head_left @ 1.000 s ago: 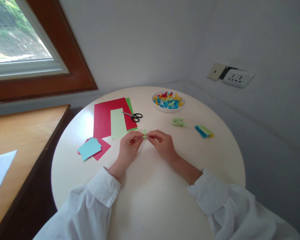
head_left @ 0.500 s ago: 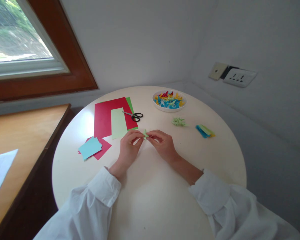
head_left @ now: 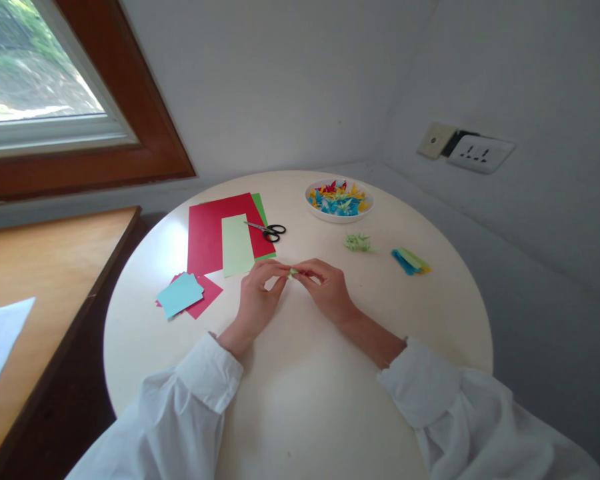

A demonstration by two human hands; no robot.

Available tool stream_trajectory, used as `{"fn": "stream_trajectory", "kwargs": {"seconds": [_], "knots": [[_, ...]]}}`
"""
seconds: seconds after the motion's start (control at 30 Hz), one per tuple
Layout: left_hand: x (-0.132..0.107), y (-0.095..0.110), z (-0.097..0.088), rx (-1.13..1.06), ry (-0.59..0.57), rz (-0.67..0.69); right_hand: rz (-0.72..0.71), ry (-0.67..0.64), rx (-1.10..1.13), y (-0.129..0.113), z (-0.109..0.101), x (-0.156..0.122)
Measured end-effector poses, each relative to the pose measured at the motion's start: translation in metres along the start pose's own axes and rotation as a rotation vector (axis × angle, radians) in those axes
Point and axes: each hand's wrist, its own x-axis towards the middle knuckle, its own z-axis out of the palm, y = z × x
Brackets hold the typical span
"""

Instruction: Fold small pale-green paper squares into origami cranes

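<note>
Between my two hands is a small folded piece of light green paper (head_left: 292, 274), mostly covered by the fingertips. My left hand (head_left: 263, 287) pinches it from the left with thumb and forefinger. From the right, my right hand (head_left: 325, 287) pinches it the same way. The exact folded shape is too small to make out. Just beyond the left hand lies a pale green paper strip (head_left: 237, 250) on a red sheet (head_left: 205, 237). Black-handled scissors (head_left: 270, 232) rest across the strip and the sheet. A little heap of light green folded paper pieces (head_left: 359, 243) lies beyond the right hand.
On the round white table (head_left: 300, 400), a white dish (head_left: 325, 217) of colourful folded paper stands at the back. Light blue paper pieces (head_left: 180, 295) overlap red ones (head_left: 207, 300) at left. Coloured strips (head_left: 410, 262) lie at right. A wooden desk (head_left: 70, 247) stands left.
The fingertips have drawn closer around the light green paper, and its upright point no longer shows above them. Both hands stay in nearly the same place.
</note>
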Motion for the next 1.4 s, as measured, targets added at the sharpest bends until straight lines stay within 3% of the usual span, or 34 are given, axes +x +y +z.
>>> {"fn": "stream_trajectory", "kwargs": {"seconds": [0.2,0.33,0.57,0.73,1.07,1.4], "knots": [[-0.001,-0.003,0.002,-0.063,0.006,-0.212,0.001,0.002,-0.031,0.002,0.000,0.002],[0.001,-0.002,0.003,-0.196,0.008,-0.329,0.085,-0.004,-0.005,0.005,-0.001,0.003],[0.000,-0.011,0.005,-0.415,-0.088,-0.582,0.150,-0.066,-0.029,0.004,-0.002,0.003],[0.001,-0.005,0.006,-0.449,-0.169,-0.551,0.112,-0.109,-0.096,0.004,-0.003,0.002],[0.003,-0.001,0.004,-0.484,-0.079,-0.638,0.238,-0.246,0.088,0.002,0.000,0.002],[0.002,0.006,0.003,-0.622,-0.130,-0.709,0.283,-0.321,0.030,0.002,-0.001,0.004]]}}
